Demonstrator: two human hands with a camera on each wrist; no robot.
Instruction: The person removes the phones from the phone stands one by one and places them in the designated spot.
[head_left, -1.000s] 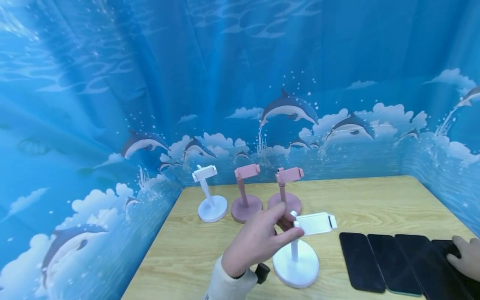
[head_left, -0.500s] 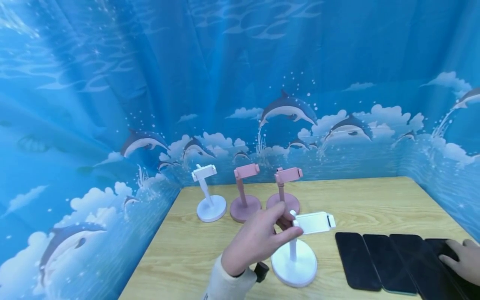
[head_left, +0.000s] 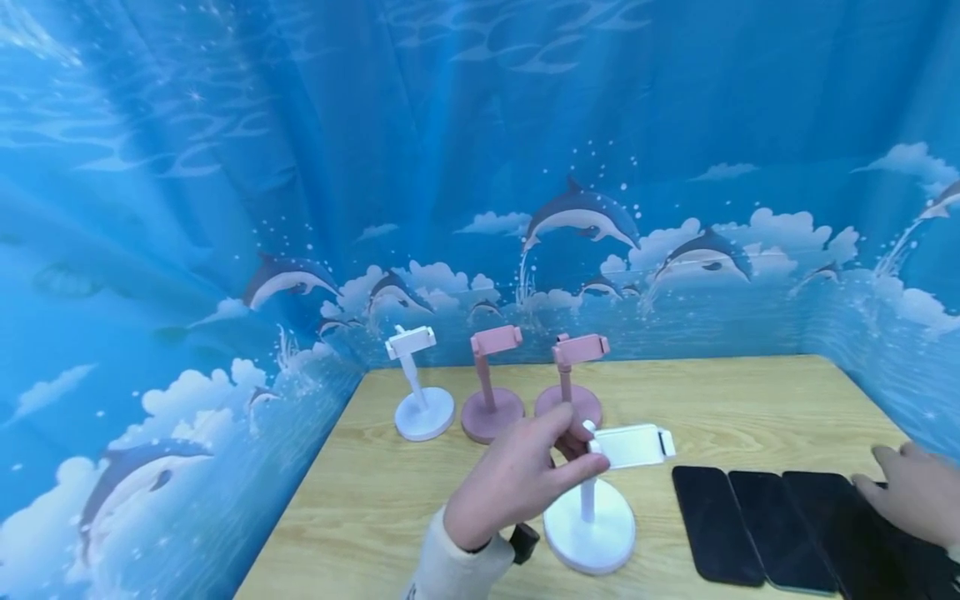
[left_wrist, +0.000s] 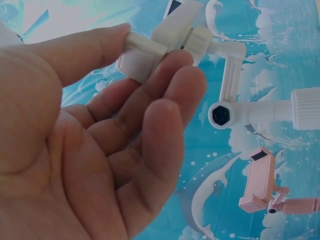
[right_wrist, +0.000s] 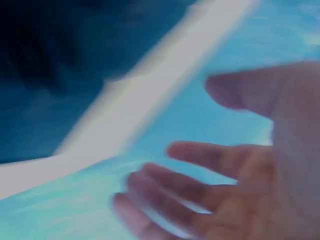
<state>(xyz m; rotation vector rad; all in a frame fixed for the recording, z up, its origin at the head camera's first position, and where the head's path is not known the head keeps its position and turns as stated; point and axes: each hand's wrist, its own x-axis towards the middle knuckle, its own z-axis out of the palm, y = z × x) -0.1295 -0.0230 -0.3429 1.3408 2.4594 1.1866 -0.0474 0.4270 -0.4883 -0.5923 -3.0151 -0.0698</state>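
Note:
A white phone stand point(head_left: 633, 447) with a round base stands upright on the table. My left hand point(head_left: 517, 471) pinches the left end of its holder; in the left wrist view, thumb and fingers meet on the white clamp end point(left_wrist: 142, 57). At the right edge of the head view, my right hand point(head_left: 918, 492) hovers over the dark smartphones point(head_left: 716, 525), which lie side by side. The right wrist view is blurred, but it shows the right hand point(right_wrist: 240, 185) with fingers spread and nothing between them. The hand and the frame's edge hide part of the rightmost phone.
Behind the left hand stand another white phone stand point(head_left: 423, 412) and two pink ones, one in the middle point(head_left: 492, 415) and one farther right point(head_left: 581, 350). A blue dolphin-print curtain point(head_left: 450, 167) encloses the wooden table point(head_left: 750, 400).
My right hand has lifted off the rightmost phone and moved slightly away from me, with its fingers opening out. The left hand keeps its pinch on the stand, which has not moved.

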